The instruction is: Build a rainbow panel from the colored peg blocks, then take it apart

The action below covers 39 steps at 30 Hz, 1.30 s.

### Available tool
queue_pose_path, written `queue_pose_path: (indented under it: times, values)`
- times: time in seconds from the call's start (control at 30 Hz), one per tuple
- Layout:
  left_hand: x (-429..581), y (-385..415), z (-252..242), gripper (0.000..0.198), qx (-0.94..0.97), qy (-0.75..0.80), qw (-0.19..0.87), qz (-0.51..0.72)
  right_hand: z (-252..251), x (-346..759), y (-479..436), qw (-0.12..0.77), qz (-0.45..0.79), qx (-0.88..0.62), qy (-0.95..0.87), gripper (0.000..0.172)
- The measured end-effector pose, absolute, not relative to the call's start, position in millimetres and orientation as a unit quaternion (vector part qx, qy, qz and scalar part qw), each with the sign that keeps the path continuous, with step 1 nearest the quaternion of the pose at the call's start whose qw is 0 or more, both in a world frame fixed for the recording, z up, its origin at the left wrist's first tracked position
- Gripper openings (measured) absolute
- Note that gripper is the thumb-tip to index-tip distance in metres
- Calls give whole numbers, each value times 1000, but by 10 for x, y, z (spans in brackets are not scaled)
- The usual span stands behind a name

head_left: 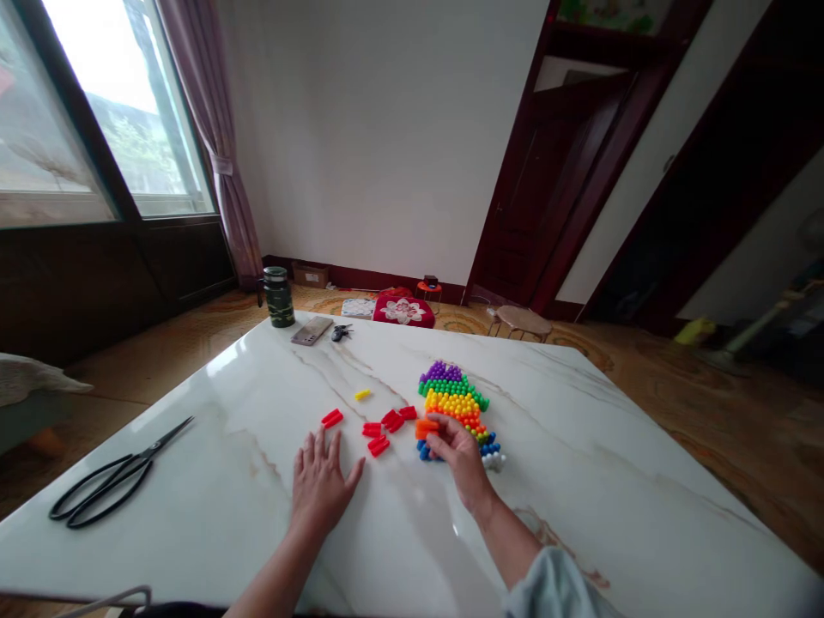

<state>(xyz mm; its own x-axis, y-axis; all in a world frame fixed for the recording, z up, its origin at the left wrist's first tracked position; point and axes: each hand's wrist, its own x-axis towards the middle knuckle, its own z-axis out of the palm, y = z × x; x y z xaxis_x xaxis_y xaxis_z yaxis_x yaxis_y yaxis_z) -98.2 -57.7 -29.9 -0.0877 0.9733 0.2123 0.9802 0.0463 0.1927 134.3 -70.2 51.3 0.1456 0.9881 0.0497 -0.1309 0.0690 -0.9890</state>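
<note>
My right hand (460,455) pinches an orange plastic piece (425,428) between thumb and fingers, at the left edge of a patch of small knobbed pieces (452,402). That patch runs in bands of purple, green, yellow, orange, blue and white. My left hand (320,479) lies flat on the table with its fingers spread, holding nothing. Just beyond its fingertips is a red piece (332,418). Several more red pieces (378,445) lie between the two hands, and a small yellow piece (362,395) sits farther back.
Black-handled scissors (122,477) lie at the left of the white marbled table (219,506). Near its far edge are a camouflage flask (279,299), a phone (312,330) and keys (341,332). Stools (523,321) stand on the floor beyond.
</note>
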Motion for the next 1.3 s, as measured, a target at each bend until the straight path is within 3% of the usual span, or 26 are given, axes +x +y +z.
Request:
queue_pose_path:
  times: [0.17,0.3,0.57,0.8,0.97,1.1,1.3]
  values:
    - [-994,-567,-313,75,-679,-718,15,-156,478,2355,-432,577,280,-598,-480,35]
    - [-995,-572,-303,74,-676,-721,13,-152,358,2842,-194,390,133,-736,-537,23]
    - [-998,-559,-324,74,-678,-720,26,-145,185,2826,11,255,93,-774,-572,17]
    - [-1006,-555,-347,75,-680,-716,18,-161,189,2768,61,220,93,-780,-578,16]
    - [-1010,-560,-360,74,-679,-713,19,-174,277,2769,-207,252,65,-784,-563,28]
    - [-1004,-568,-344,74,-677,-715,16,-173,425,2431,-576,434,6,-679,-593,33]
    - [-996,-602,-273,76,-677,-716,-14,-171,733,1358,-1207,590,192,-477,-622,47]
